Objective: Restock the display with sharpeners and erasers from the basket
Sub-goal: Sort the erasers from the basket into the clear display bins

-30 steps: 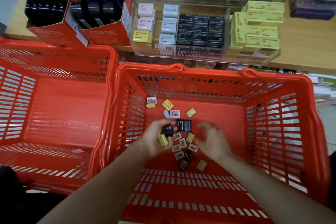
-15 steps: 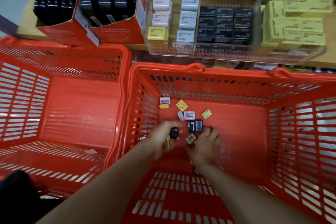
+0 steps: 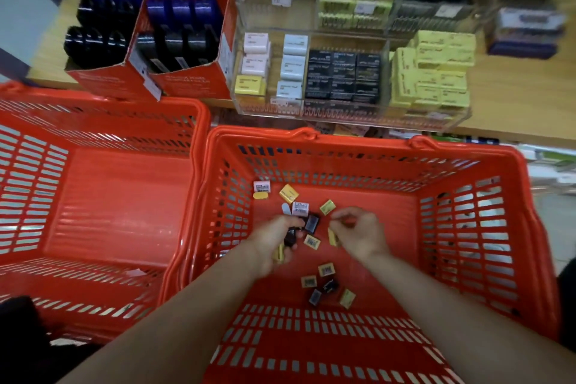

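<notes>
The left hand [image 3: 277, 241] was curled round a small clutch of stock: its fingers closed on a black piece [image 3: 290, 236] with a yellow piece [image 3: 279, 252] showing at the heel of the palm, though how many more it held could not be told. The right hand [image 3: 358, 232] had its thumb and fingers drawn together in a pinch, and a yellow eraser [image 3: 333, 236] stood edge-on just under them; whether it was truly gripped or only touched was not clear through the blur. Between the 2 hands lay a black sharpener [image 3: 312, 223] and a barcoded yellow eraser [image 3: 312, 241], both loose on the floor of the red basket [image 3: 467, 259]. Just beyond the fingertips sat a pink-labelled eraser [image 3: 300, 208] and 2 more yellow ones, and nearer the wrists a small scatter of yellow and black pieces [image 3: 327, 285]. The step in hand looked like gathering a handful from the basket, not yet placing. Beyond the basket's far rim stood the clear display [image 3: 355, 121], with pink, white, black and yellow rows. The next move probably called for securing the pinch, passing the piece to the fuller hand, then lifting clear and sorting each colour into its matching row. A second red basket [image 3: 93, 196] sat beside the left arm.
</notes>
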